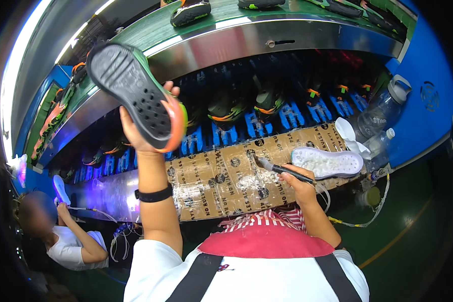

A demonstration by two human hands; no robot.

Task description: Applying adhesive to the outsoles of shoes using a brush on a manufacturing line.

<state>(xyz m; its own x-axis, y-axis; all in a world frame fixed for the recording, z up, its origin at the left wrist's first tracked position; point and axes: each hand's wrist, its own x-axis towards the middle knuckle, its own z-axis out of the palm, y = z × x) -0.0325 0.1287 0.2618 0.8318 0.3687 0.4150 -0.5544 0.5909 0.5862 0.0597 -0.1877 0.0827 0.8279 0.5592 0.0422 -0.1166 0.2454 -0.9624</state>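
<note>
Raised at the left, my left hand (138, 133) grips a shoe sole (131, 93) from behind. Its broad face is black with several round holes, and its edge is orange and green. My right hand (300, 183) is closed around a black-handled brush (287, 171) whose tip points left over the cardboard-covered bench (211, 183). A clear tube trails from the brush's handle end. Just beyond my right hand lies a pale sole (332, 162) with a whitish, rough-looking inside.
Behind the bench, shoes (269, 100) sit along a row of blue holders (256, 123). A green conveyor (221, 17) carries more shoes above. A large bottle (382, 108) and a smaller bottle (380, 148) stand at the right. Another person (78, 241) works at the lower left.
</note>
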